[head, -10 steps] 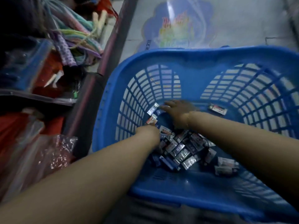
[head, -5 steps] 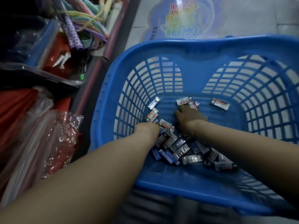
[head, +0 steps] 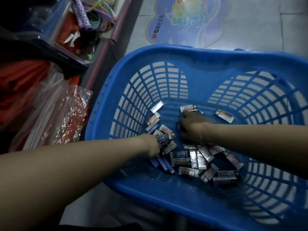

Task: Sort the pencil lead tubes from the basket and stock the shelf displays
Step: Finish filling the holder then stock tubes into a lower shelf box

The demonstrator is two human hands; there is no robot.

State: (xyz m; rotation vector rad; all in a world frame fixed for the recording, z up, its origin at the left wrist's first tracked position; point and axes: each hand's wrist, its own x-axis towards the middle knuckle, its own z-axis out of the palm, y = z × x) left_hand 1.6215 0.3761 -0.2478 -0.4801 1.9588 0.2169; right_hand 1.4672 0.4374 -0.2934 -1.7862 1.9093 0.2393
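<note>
Blue plastic basket (head: 196,54) with slotted walls, standing on the floor, seen from above. Small flat pencil lead tubes (head: 193,157) strewn over its bottom, white, silver and blue labels, mostly heaped at the middle, overlapping at all angles. Lone tube (head: 223,115) lying apart near the far right wall; white one (head: 156,107) leaning against the left wall; another (head: 188,108) flat at the far end.

The brand mark "M&G", followed by Chinese characters, is printed on the cloud-shaped floor sticker (head: 190,20) beyond the basket. Printing is seen on the lead tube packets (head: 196,157), but it cannot be read.
</note>
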